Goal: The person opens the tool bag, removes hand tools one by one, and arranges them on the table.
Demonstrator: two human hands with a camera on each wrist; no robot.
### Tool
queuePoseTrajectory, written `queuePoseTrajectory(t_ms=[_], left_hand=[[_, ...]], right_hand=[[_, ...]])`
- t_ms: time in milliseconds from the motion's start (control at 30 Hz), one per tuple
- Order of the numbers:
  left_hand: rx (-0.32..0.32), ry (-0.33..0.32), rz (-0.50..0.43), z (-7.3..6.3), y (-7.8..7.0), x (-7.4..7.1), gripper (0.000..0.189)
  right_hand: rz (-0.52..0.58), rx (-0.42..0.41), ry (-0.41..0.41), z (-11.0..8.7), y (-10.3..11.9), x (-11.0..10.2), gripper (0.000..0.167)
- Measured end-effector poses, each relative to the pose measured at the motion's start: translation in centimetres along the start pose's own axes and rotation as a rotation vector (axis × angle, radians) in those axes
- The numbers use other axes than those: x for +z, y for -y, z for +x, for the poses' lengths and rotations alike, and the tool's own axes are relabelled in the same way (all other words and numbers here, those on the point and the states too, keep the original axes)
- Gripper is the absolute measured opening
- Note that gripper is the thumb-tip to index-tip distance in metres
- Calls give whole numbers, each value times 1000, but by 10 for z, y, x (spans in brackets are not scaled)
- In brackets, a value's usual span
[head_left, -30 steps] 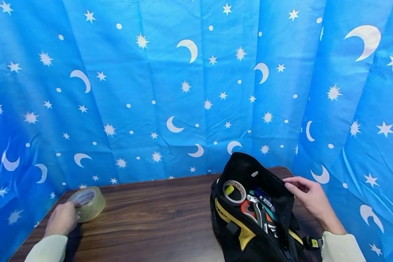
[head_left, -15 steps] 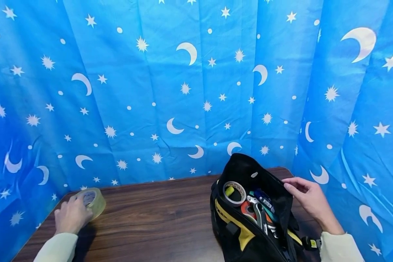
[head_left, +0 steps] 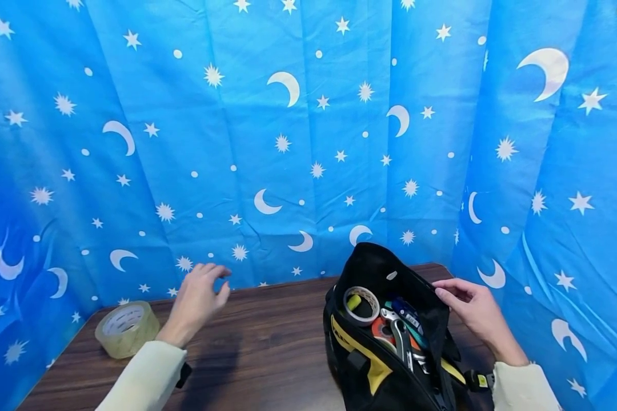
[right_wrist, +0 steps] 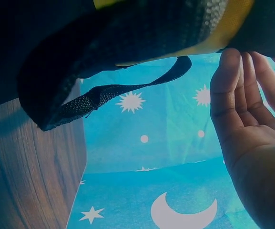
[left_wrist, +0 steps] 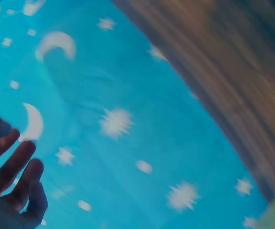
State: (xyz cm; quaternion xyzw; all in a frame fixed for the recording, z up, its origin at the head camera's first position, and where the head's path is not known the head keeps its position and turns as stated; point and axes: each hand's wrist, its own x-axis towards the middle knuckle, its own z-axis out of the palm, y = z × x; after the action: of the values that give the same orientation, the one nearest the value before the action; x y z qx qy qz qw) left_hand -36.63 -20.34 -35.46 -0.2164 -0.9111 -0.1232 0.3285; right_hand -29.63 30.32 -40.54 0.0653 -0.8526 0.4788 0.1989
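A black and yellow tool bag (head_left: 362,365) stands unzipped at the right of the table. My right hand (head_left: 475,308) pinches the rim of its opening between thumb and fingers; the right wrist view shows the same grip from below, beside a hanging strap (right_wrist: 104,93). Inside lie a roll of tape (head_left: 361,305), an orange ring-shaped item (head_left: 381,330), locking pliers (head_left: 402,342) and a dark blue tool (head_left: 407,313). My left hand (head_left: 197,299) hovers over the table holding nothing, fingers loosely bent. To its left, a wide roll of clear packing tape (head_left: 128,331) rests on the table.
The dark wooden table (head_left: 272,337) reaches back to a blue curtain (head_left: 288,137) with white moons and stars, which also encloses both sides. A black buckle with a yellow label (head_left: 477,381) lies by the bag's right side.
My left hand has let go of the packing tape and moved right and up, leaving the roll at the table's left. My right hand keeps its hold on the bag rim.
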Motion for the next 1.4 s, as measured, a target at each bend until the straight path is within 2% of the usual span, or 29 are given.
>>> queuePoseTrajectory(t_ms=[133,233,333,500,567,733,867,1033,1100,1167,1300,1400], left_hand=[[4,109,-122,10,-32,0,12],[21,141,-180,15,-52,0,12],[60,133,-247,20,-71,2,13],[163,118,-376,27,-107,9,13],[227,124,-414,29,-124,12,14],[386,215,-441,39,-168,20,13],[438,321,-449,47,-196,28,13],[488,417,-440,54,-222,42,15],[483,457,-436,56,-231,47,16],[452,513,-418,59,-238,54,16],[350,637,-358,61,-249,68,13],[281,689,-300,58,-254,79,10]], right_hand=[[6,7,4,0,1,1,30],[16,9,12,1,-1,1,32],[23,12,17,0,0,1,33],[23,24,32,-1,-4,5,33],[28,30,38,-1,-6,6,32],[27,37,33,-1,-9,6,32],[11,27,30,1,-6,4,32],[15,16,29,1,-2,3,32],[24,11,29,1,-2,3,32],[34,4,31,2,-2,3,32],[42,-11,34,2,-4,3,30],[37,-23,35,2,-6,2,29]])
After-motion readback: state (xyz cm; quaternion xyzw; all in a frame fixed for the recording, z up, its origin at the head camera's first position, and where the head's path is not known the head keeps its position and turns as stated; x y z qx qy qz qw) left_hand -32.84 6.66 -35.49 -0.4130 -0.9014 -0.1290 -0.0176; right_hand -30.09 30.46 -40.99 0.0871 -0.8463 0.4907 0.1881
